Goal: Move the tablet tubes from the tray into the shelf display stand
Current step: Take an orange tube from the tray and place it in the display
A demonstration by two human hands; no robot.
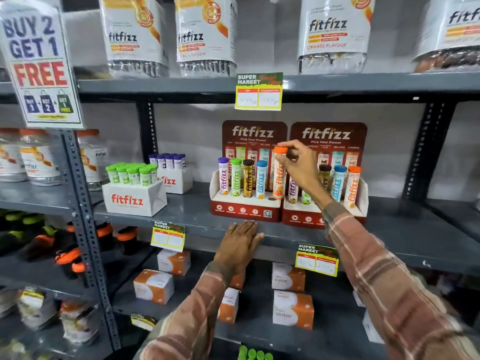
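Two red fitfizz display stands sit side by side on the middle shelf. The left stand [245, 210] holds purple, green, brown and blue tubes upright. My right hand [301, 167] pinches the orange cap of an orange tablet tube [278, 178], held upright at the left stand's rightmost slot, its bottom near the hole. The right stand [361, 203] carries several tubes, partly hidden by my arm. My left hand [240, 245] lies flat on the shelf's front edge, fingers spread, holding nothing. Green tube caps [254, 354] show at the bottom edge.
A white fitfizz box [133, 200] of green-capped tubes and another box [172, 179] with purple-capped tubes stand left on the same shelf. Large jars [205, 35] fill the shelf above. Orange-white cartons [292, 310] lie below. Price tags hang from the shelf edges.
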